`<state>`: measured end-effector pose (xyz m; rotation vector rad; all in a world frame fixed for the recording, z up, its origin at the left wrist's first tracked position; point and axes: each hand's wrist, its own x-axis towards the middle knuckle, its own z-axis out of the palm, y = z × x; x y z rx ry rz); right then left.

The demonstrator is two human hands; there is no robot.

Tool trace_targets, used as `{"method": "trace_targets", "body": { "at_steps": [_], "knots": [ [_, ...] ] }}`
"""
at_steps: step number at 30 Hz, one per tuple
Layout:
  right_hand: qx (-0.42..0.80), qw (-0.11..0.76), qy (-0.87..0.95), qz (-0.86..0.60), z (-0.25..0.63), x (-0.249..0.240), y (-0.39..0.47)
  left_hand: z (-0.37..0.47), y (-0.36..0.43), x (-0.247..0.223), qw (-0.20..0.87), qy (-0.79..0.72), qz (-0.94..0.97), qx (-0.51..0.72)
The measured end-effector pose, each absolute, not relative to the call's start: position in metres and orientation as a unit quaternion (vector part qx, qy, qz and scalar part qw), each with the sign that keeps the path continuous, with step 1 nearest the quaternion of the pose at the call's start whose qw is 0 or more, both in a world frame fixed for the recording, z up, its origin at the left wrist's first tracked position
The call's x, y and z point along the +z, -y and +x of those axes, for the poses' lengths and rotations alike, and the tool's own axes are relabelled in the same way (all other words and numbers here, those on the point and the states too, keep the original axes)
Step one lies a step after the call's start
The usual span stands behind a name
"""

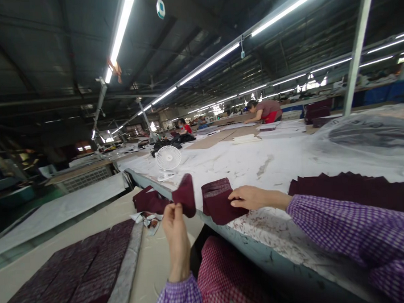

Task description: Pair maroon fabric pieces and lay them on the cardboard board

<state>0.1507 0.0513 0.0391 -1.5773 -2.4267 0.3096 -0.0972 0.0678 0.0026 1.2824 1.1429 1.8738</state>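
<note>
My left hand (pixel 174 233) is closed in a pinch on the lower edge of a small dark maroon fabric piece (pixel 185 197), held up at the table's edge. My right hand (pixel 251 197) lies on the right side of a stack of maroon fabric pieces (pixel 218 206), its fingers stretched out and slightly apart. This stack sits at the near edge of the white table (pixel 269 159). Behind my left hand, more maroon pieces (pixel 150 200) lie beside some pale scraps (pixel 150 220) on the cream surface.
A small white fan (pixel 169 158) stands beyond the fabric. At right are a larger maroon stack (pixel 354 189) and a clear plastic sheet (pixel 371 130). Rows of patterned maroon fabric (pixel 76 268) lie at lower left. Two people (pixel 265 110) work farther back near a metal post (pixel 358 51).
</note>
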Motion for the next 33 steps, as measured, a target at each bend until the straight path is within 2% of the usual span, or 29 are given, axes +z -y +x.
{"method": "trace_targets", "body": {
  "at_steps": [2,5,8,14,19,23,25,27,30,33],
  "knots": [
    [0.253,0.183,0.757,-0.574,0.162,0.039,-0.049,-0.066,-0.046,-0.003,0.291,-0.411,0.594,0.628],
    [0.461,0.241,0.621,-0.587,0.184,0.037,-0.037,-0.03,-0.014,-0.013,0.245,-0.376,0.738,0.505],
    [0.542,0.28,0.529,-0.59,0.205,0.036,-0.019,-0.01,0.01,-0.022,0.201,-0.334,0.807,0.444],
    [0.518,0.289,0.573,-0.565,0.222,0.029,0.006,0.0,0.037,-0.024,0.161,-0.291,0.861,0.385],
    [0.445,0.295,0.622,-0.573,0.217,0.021,0.005,0.001,0.023,-0.001,0.202,-0.251,0.868,0.379],
    [0.504,0.269,0.629,-0.526,0.222,0.042,0.009,0.007,-0.017,0.022,0.119,-0.293,0.849,0.423],
    [0.541,0.269,0.618,-0.503,0.228,0.05,0.01,0.014,-0.036,0.03,0.102,-0.316,0.855,0.399],
    [0.539,0.269,0.612,-0.512,0.233,0.052,0.007,0.022,-0.048,0.034,0.134,-0.341,0.867,0.338],
    [0.468,0.232,0.638,-0.566,0.236,0.044,-0.001,0.034,-0.055,0.033,0.185,-0.376,0.871,0.254],
    [0.363,0.162,0.691,-0.603,0.237,0.035,-0.009,0.046,-0.057,0.022,0.2,-0.391,0.868,0.233]
  ]
}}
